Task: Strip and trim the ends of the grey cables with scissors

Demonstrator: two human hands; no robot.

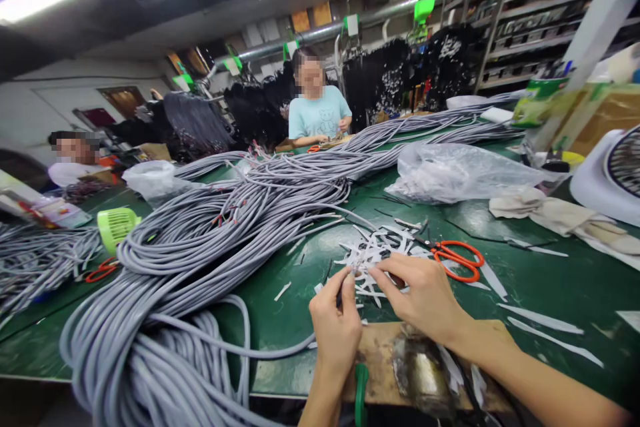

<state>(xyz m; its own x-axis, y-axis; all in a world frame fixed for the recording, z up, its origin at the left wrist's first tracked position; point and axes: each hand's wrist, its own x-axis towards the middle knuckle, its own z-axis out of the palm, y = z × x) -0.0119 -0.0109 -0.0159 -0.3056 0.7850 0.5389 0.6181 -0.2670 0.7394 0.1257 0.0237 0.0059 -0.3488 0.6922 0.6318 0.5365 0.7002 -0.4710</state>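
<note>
Fingers (349,292) of the left hand (336,325) pinch together on a smooth gray cable (280,352) that bends in from the left and disappears behind that hand; its blurred end lies just beside the close-set fingertips of the right hand (426,290), whose grip I cannot tell.

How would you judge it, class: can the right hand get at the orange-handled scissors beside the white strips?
Probably yes: the orange-handled scissors lie close beside the right hand, handles in plain view with nothing seen on top. That hand, though, looks busy alongside the left hand.
</note>
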